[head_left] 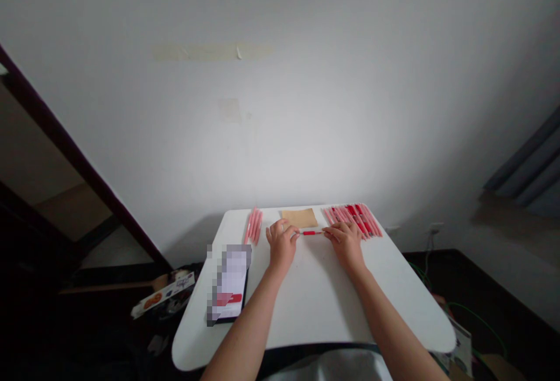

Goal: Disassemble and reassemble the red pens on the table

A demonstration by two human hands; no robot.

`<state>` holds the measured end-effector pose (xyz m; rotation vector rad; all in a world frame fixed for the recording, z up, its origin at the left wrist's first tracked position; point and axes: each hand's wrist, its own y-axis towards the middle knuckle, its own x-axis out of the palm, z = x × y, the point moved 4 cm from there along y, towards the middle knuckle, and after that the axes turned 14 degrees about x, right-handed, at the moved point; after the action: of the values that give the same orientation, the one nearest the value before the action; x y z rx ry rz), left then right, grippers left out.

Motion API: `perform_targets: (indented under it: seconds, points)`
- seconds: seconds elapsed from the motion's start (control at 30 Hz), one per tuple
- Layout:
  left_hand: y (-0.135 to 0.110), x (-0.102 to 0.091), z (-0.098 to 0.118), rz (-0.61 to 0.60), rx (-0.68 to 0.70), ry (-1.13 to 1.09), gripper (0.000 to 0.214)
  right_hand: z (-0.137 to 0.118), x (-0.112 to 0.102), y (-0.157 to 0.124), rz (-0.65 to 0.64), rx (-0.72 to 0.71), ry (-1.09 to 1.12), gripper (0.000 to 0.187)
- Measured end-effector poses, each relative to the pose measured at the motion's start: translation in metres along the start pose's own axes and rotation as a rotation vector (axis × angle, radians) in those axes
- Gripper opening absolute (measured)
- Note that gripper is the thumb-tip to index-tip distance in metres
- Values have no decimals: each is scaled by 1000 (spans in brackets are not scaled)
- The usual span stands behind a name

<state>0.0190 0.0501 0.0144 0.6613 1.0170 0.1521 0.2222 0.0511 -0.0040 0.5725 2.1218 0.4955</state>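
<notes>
A slim pen with a red middle (309, 233) lies level between my two hands, just above or on the white table (315, 287). At its left end, my left hand (282, 242) pinches it between thumb and fingertips. My right hand (345, 244) pinches the other end in the same way. Just beyond the pen is a brown piece of paper or card (301, 217). A row of pink and red pens (361, 217) lies behind my right hand. To the left of my left hand is a smaller group of pink pens (254, 226).
A phone or tablet (236, 282), partly blurred out, rests on the table's left side. The table's far edge is close to a pale wall (306, 107). Boxes and bags (170, 293) lie on the floor at left; a green cable (476, 311) runs at right.
</notes>
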Motion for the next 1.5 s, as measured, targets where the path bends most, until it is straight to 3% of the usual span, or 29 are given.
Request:
perform_targets:
  seconds: [0.6,0.9,1.27,1.5]
  points:
    - [0,0,-8,-6,-64,67,14,3,-2,1,13,18,-9,30]
    - [0,-7,-9,3,-17,203,18,4,-2,1,5,35,4,30]
    - [-2,-5,-23,-8,-70,281,14,6,-1,1,-1,31,7,29]
    - [0,-10,-16,12,-78,249,10,6,0,1,3,33,-8,27]
